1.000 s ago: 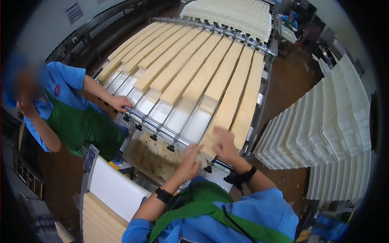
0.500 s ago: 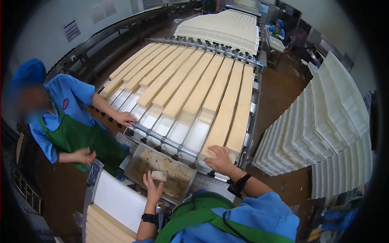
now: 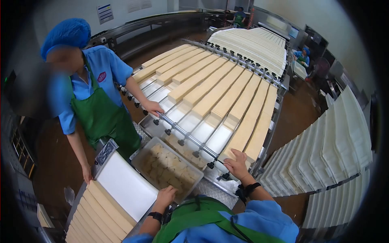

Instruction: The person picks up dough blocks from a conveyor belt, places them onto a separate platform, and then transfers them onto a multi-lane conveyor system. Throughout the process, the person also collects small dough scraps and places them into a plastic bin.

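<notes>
Long pale-yellow, dough-like strips [image 3: 210, 87] lie side by side in the lanes of the metal-railed conveyor [image 3: 190, 135]. My right hand [image 3: 237, 163] rests at the near end of the rightmost strips, fingers apart. A plastic bin [image 3: 137, 162] of pale broken pieces [image 3: 170, 166] stands below the conveyor's near end. At the bin's near rim is my left hand [image 3: 165, 197], its fingers curled in. Whatever may be inside them is hidden.
A co-worker [image 3: 107, 121] at the left has one hand on the conveyor's front rail and the other by strips [image 3: 95, 210] on a white-surfaced belt [image 3: 123, 176]. Stacked white trays [image 3: 324, 150] rise at the right. Another person [image 3: 302, 56] works farther back.
My left hand has come down to the bin's rim; the pale piece it held no longer shows. The co-worker's nearer hand has moved down to the strips. The view has shifted.
</notes>
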{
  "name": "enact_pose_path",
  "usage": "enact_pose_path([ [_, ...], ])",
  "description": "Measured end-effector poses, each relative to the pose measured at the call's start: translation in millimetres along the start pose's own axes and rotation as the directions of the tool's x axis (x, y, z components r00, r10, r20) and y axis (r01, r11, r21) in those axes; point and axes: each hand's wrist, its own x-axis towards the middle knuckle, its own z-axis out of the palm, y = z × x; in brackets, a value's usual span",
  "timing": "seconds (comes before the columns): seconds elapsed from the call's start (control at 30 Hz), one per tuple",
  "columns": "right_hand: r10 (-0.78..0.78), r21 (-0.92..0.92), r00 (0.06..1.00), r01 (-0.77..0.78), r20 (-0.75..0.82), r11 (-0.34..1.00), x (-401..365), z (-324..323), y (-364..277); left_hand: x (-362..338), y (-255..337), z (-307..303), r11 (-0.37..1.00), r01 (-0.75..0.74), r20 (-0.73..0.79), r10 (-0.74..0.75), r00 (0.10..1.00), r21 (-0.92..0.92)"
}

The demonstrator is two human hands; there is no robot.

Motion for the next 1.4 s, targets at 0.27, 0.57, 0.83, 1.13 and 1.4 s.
enact_pose_path([
  [0.27,0.012,-0.024,1.000,-0.012,-0.004,1.000,-0.2,0.3,-3.0,1.9,2.9,0.6,0.997,0.066,0.036,-0.068,0.997,0.047],
  [0.57,-0.001,-0.052,1.000,0.001,-0.003,0.999,-2.9,3.2,1.2,0.8,5.6,0.0,0.993,0.110,0.072,-0.112,0.991,0.030],
  [0.83,0.003,-0.065,1.000,-0.005,-0.021,0.998,-3.4,3.7,0.8,-0.5,7.1,0.5,0.991,0.136,0.070,-0.137,0.988,0.023],
  [1.13,0.006,-0.078,1.000,-0.008,-0.029,0.997,-4.6,6.5,2.4,-0.8,6.3,1.5,0.988,0.152,0.092,-0.155,0.984,0.031],
  [1.4,-0.125,-0.249,0.991,0.110,-0.045,0.962,1.4,0.4,-11.1,-0.8,3.8,5.3,0.990,0.139,0.064,-0.141,0.988,0.030],
])
